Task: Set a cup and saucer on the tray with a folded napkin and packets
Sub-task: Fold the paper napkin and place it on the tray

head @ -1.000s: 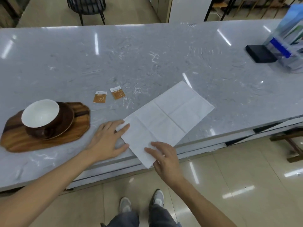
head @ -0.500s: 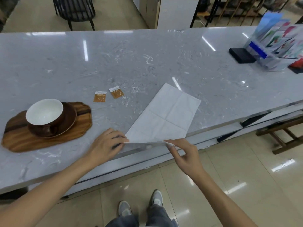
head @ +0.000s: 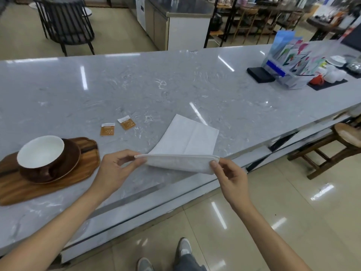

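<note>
We pinch the napkin [head: 187, 145] at its near edge, left hand [head: 115, 169] on the left corner, right hand [head: 228, 177] on the right corner, thumb and fingers closed on the paper at each end. The near part is lifted off the counter [head: 175, 90] at centre frame while the far part lies flat; holding both corners level looks meant to carry the edge over for a straight fold.

Cup [head: 41, 153] sits on saucer [head: 64, 163], both already on the tray [head: 86, 165] at lower left, so that part reads done. Two packets [head: 118, 127] lie on the counter left of centre, just beyond the tray, apart from it and near the napkin, not yet on the tray.

Counter is glossy grey marble, light streaks across it. A brochure holder [head: 289, 63] sits at upper right. A black chair [head: 64, 24] stands at upper left; a wooden stool [head: 336, 145] at the right edge; pale tiled floor below.
</note>
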### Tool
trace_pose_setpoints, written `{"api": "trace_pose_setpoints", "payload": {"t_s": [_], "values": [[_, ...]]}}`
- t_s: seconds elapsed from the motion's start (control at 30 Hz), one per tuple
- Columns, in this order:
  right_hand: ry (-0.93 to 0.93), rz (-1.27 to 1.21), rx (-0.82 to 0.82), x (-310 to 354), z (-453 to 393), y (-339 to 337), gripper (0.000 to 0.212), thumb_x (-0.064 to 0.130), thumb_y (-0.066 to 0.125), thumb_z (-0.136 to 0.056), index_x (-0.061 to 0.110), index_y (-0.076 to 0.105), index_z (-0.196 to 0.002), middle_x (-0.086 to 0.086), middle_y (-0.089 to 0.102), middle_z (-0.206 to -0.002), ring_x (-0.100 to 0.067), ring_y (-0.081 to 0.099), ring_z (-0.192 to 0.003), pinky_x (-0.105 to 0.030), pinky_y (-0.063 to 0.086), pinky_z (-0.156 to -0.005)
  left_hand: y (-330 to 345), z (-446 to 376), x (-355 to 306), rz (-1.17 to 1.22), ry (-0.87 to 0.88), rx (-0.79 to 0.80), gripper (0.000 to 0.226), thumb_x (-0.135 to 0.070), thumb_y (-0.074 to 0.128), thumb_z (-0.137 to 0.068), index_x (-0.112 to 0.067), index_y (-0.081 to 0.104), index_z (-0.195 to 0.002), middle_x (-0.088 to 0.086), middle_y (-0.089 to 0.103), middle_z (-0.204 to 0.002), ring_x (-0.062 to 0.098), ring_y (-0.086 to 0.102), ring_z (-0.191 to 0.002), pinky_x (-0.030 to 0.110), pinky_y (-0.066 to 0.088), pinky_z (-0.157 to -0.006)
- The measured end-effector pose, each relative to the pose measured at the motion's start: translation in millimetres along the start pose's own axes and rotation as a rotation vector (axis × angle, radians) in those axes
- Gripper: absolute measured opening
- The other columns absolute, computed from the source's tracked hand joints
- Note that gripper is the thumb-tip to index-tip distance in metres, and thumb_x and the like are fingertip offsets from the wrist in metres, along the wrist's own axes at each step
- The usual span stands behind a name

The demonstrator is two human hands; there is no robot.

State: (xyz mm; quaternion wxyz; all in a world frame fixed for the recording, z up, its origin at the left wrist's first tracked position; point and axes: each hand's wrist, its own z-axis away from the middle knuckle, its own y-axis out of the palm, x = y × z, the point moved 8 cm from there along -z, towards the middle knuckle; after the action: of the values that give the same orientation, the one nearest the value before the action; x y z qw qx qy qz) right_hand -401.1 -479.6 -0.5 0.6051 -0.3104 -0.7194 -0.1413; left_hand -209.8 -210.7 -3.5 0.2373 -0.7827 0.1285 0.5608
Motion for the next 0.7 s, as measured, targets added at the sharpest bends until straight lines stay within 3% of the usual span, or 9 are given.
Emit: {"api": "trace_pose_setpoints", "payload": {"t_s": [0.13,0.27,0.37,0.53,0.7], "values": [[-0.023,0.009,-0.075,9.2,4.3,-11.3,0.014,0.037,0.068,-0.097,0.030,0.079,-0.094,0.006,0.077,-0.087,-0.010,0.069,-0.080,-0.020,0.052,-0.071,6.4,-3.0,-13.3,0.042,0.035,0.012,0.010,-0.027,0.079,-0.076,-0.033,0.080,-0.084,-0.011,0.078,-0.084,-0.002,0.070,-0.077,0.009,0.052,-0.078],[-0.008,0.049,-0.119,9.0,8.2,-20.5,0.014,0.037,0.068,-0.094,0.029,0.080,-0.091,0.001,0.076,-0.084,-0.026,0.067,-0.078,-0.044,0.054,-0.069,11.6,-9.0,-21.4,0.056,0.038,0.022,0.010,-0.020,0.079,-0.077,-0.029,0.080,-0.081,-0.005,0.078,-0.085,-0.001,0.070,-0.077,0.009,0.052,-0.078],[0.018,0.016,-0.149,10.1,10.6,-24.7,0.015,0.036,0.070,-0.093,0.025,0.081,-0.093,-0.001,0.077,-0.087,-0.023,0.068,-0.081,-0.054,0.056,-0.075,14.2,-14.3,-28.8,0.068,0.063,0.034,0.011,-0.018,0.079,-0.078,-0.028,0.079,-0.082,-0.005,0.078,-0.086,0.000,0.071,-0.077,0.011,0.053,-0.079],[0.013,-0.007,-0.186,16.4,17.4,-35.7,0.010,0.024,0.073,-0.091,0.024,0.080,-0.097,-0.002,0.076,-0.087,-0.015,0.069,-0.081,-0.038,0.057,-0.067,24.1,-16.7,-37.2,0.043,0.115,0.082,0.009,-0.024,0.077,-0.081,-0.032,0.077,-0.086,-0.010,0.076,-0.084,0.000,0.069,-0.076,0.009,0.051,-0.076],[0.032,-0.027,-0.214,13.5,18.0,-53.7,0.008,0.026,0.077,-0.084,0.024,0.081,-0.090,-0.001,0.073,-0.073,-0.009,0.061,-0.061,-0.020,0.052,-0.058,34.9,-25.5,-35.3,0.024,0.114,0.053,0.005,-0.040,0.075,-0.085,-0.036,0.076,-0.089,-0.011,0.075,-0.084,0.000,0.068,-0.075,0.008,0.051,-0.070]]}}
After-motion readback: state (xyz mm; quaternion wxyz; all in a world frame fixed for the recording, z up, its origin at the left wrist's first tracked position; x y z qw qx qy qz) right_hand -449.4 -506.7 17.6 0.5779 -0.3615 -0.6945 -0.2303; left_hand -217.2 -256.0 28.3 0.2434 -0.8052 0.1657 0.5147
